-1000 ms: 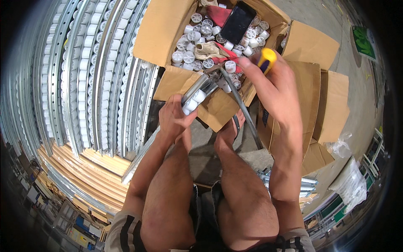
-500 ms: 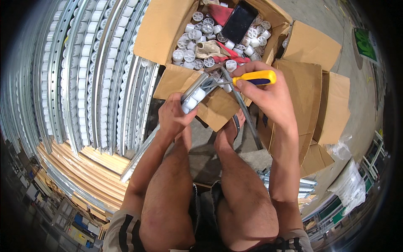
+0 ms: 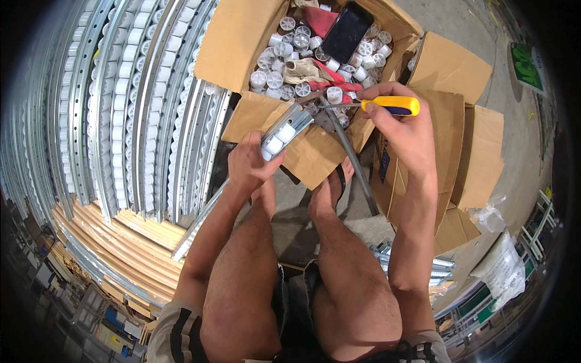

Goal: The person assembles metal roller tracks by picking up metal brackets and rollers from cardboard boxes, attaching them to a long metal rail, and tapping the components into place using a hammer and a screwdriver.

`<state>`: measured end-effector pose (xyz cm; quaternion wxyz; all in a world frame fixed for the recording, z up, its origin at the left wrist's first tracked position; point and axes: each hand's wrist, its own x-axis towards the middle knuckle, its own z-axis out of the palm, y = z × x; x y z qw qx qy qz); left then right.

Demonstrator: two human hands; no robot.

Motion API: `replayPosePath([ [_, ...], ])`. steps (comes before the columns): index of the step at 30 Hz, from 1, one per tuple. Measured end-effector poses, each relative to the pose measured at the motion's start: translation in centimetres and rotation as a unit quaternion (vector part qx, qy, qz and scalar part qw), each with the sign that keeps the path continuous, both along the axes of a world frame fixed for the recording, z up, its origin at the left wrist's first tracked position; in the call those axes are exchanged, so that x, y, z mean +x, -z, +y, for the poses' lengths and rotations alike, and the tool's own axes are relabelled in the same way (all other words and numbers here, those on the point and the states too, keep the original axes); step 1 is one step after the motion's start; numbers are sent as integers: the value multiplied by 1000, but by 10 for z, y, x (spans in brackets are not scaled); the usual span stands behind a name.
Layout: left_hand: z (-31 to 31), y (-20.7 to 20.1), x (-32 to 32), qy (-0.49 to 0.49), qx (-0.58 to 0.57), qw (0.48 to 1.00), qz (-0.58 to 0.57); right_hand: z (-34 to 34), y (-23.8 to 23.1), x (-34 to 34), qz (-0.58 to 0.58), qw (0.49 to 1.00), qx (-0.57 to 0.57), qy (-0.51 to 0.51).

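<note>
A grey concrete floor (image 3: 532, 139) spreads to the right of the hands, evenly lit. To their left, rows of perforated metal rails (image 3: 121, 109) lie packed side by side over stacked wooden boards (image 3: 139, 242). Beyond the hands stands an open cardboard box (image 3: 242, 42); flattened cardboard (image 3: 484, 145) lies right of them.

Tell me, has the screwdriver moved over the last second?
Yes. The yellow-handled screwdriver in the right hand swung from pointing up to lying level, tip now at the metal rail end, before the cardboard box.
</note>
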<state>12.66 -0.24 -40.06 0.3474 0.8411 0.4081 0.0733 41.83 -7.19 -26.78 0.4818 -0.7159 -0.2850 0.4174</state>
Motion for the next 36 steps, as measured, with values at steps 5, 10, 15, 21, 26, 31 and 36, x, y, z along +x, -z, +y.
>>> replayPosePath([
  [5,-1,3,0,-2,20,1000,-11,10,-1,3,-7,999,29,31],
  [10,-13,7,-1,-5,95,995,-40,31,5,-5,50,996,44,-51],
  [15,-12,4,1,-1,85,996,-23,28,36,-13,88,993,36,-71],
  [21,-11,8,-2,-4,90,995,-34,28,21,-14,33,997,16,-72],
  [26,-9,10,-2,-1,82,996,-28,17,5,4,-21,999,25,-19],
  [31,-2,11,-4,0,46,999,-18,11,4,16,-38,996,25,78],
  [36,15,-18,6,-14,-40,993,110,23,9,19,-138,981,24,133],
])
